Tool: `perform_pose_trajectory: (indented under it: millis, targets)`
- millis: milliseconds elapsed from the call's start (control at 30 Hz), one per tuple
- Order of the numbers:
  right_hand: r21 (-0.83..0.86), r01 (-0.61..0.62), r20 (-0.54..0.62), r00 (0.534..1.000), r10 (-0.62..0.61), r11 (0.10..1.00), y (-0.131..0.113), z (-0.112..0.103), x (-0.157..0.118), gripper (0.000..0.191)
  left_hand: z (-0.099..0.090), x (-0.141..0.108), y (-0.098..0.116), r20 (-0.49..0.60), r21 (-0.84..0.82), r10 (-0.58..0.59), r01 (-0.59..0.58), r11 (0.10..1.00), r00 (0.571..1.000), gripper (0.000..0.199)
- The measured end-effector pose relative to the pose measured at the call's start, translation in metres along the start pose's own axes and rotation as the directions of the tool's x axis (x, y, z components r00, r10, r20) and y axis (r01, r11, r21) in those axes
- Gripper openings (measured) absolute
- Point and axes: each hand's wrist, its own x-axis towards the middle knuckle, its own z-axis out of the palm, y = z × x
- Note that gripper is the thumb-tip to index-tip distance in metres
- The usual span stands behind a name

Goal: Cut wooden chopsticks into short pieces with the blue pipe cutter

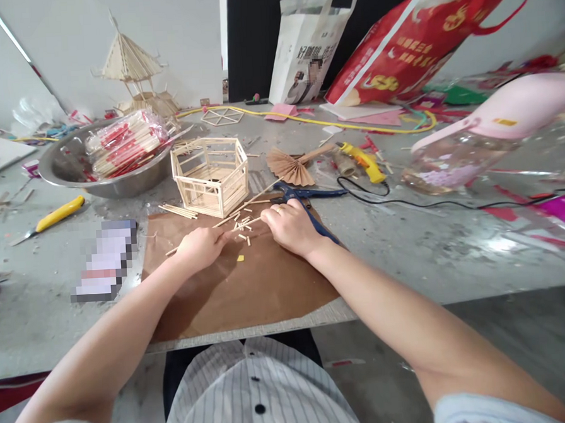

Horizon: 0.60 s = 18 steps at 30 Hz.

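Fingers (223,236) of the left hand (199,248) and right hand (290,227) grip a thin stick (253,222). From here I see short pieces (243,237) beside it.

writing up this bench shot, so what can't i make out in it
All in the head view:
- Right hand: its grip on the thin stick is hidden by its own knuckles.
- Phone: screen blurred by pixelation.
- Steel bowl: bottom hidden by wrapped stick bundles.
- Pink-topped bottle: cut off by the right edge.
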Motion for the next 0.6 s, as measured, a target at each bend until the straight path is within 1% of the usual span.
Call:
perform_pose_trajectory:
  millis: [167,300,467,600]
  targets:
    - [0.019,-0.042,-0.008,0.999,0.042,0.999,-0.003,0.0028,-0.0014,0.032,0.0008,0.0002,0.0023,0.008,0.029,-0.043,0.043,0.999,0.999,0.049]
    - [0.023,-0.076,0.002,0.997,0.076,0.997,-0.0042,0.0045,-0.0014,0.028,0.0029,0.0007,0.0026,-0.003,0.026,-0.051,0.051,0.998,0.999,0.05]
    - [0.029,-0.124,0.015,0.992,0.124,0.992,-0.0072,0.004,0.0002,0.032,0.0053,0.0001,0.006,-0.015,0.006,-0.03,0.03,1.0,0.999,0.054]
    - [0.034,-0.154,0.007,0.988,0.154,0.987,-0.0077,0.0028,0.0013,0.031,0.0046,-0.0002,0.007,-0.019,0.039,-0.05,0.05,0.998,0.999,0.055]
